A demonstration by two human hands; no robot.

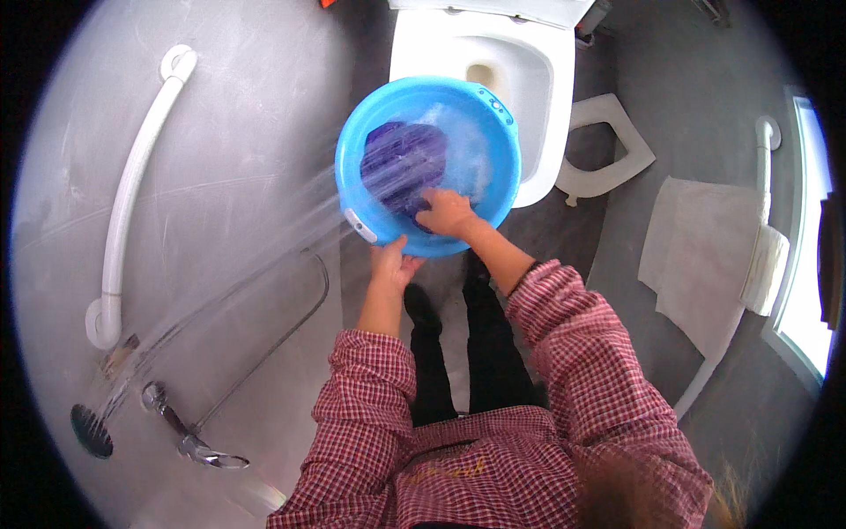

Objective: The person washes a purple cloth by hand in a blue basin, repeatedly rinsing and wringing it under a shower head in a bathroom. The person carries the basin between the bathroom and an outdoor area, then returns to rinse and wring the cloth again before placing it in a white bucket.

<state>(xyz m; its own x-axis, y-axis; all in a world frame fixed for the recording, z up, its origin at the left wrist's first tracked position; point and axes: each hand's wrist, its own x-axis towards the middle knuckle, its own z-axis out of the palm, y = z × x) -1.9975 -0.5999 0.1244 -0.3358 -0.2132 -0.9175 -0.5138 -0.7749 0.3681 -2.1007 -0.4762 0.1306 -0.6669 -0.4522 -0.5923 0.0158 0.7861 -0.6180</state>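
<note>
A round blue plastic basin [507, 189] is held up in front of the toilet. My left hand [394, 262] grips its near rim from below, thumb up against the side. Inside lies a wet, bunched purple cloth [405, 163] in shallow, foamy water. With my right hand [448, 214] I reach over the near rim and pinch the near edge of the cloth. Streams of water from the shower head [92, 431] at the lower left spray across into the basin.
Behind the basin stands a white toilet [555, 115], its seat ring [608, 182] lying to the right. White grab bars run along the left wall [130, 194] and right wall. A paper roll [765, 269] and white cloth [705, 251] hang at right; a shower mixer with hose [198, 450] is lower left.
</note>
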